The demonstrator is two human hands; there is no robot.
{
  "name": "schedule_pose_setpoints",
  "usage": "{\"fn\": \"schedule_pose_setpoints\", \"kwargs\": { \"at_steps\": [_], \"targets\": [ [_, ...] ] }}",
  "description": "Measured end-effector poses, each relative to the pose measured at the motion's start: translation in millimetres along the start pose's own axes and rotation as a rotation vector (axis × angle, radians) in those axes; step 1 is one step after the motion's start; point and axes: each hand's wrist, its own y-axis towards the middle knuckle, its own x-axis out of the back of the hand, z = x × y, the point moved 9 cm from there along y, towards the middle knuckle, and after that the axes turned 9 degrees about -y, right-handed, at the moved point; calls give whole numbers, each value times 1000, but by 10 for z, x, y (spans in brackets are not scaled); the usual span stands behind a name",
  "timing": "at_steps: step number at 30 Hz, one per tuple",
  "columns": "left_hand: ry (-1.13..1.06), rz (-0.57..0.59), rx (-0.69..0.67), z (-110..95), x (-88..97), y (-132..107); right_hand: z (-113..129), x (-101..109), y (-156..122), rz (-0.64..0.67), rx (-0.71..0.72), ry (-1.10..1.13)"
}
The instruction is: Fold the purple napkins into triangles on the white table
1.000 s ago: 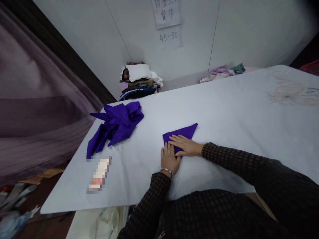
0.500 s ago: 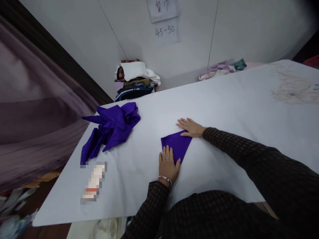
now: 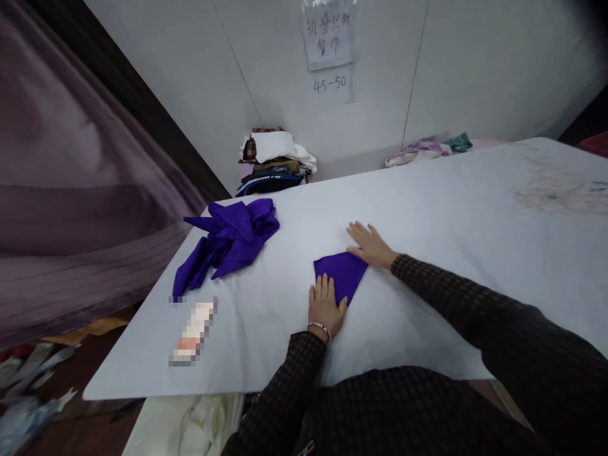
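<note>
1. Head view: a kite-shaped purple cloth (image 3: pixel 346 272) is held on the desk (image 3: pixel 441 253) under the flat-spread left hand (image 3: pixel 325 310).
2. Its upper-right edge is met by the splayed right hand (image 3: pixel 373 246).
3. Edges might be skewed by sideways drag or creased by uneven pressure.

a pale wall (image 3: pixel 465 69) with thin dark seams (image 3: pixel 415 73) stands behind a white table (image 3: pixel 441 202), faintly flowered at its right end; two handwritten papers (image 3: pixel 329 47) hang on the wall, one above the other; a mauve curtain (image 3: pixel 71 221) drapes at left; the brown floor (image 3: pixel 90 361) is littered; the light is dull.
</note>
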Motion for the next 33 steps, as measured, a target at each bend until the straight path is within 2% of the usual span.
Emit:
{"fn": "schedule_pose_setpoints", "kwargs": {
  "at_steps": [3, 6, 9, 12, 16, 22, 26, 28, 29, 33],
  "targets": [
    [-5, 6, 1, -8, 7, 7, 657, -75, -339, 72, 212, 56],
    [-9, 4, 3, -12, 25, 15, 943, -195, -513, 143, 291, 90],
    [-9, 8, 5, -20, 36, 28, 932, -290, -509, 197, 288, 78],
    [-18, 22, 6, -26, 34, 18, 872, -315, -472, 192, 284, 51],
    [-3, 20, 24, 54, 45, -166, 847, -345, -484, 171, 282, 21],
    [45, 50, 134, 512, 162, -825, 830, -388, -502, 136, 291, 0],
    [0, 48, 366, 835, 349, -1096, 828, -430, -492, 158, 288, -19],
    [-24, -20, 396, 739, 458, -1042, 834, -443, -489, 160, 288, -21],
    [-32, -53, 343, 583, 493, -952, 836, -447, -489, 156, 290, -22],
    [-68, -80, -2, -296, 416, -468, 843, -454, -503, 134, 318, -36]
  ]
}}
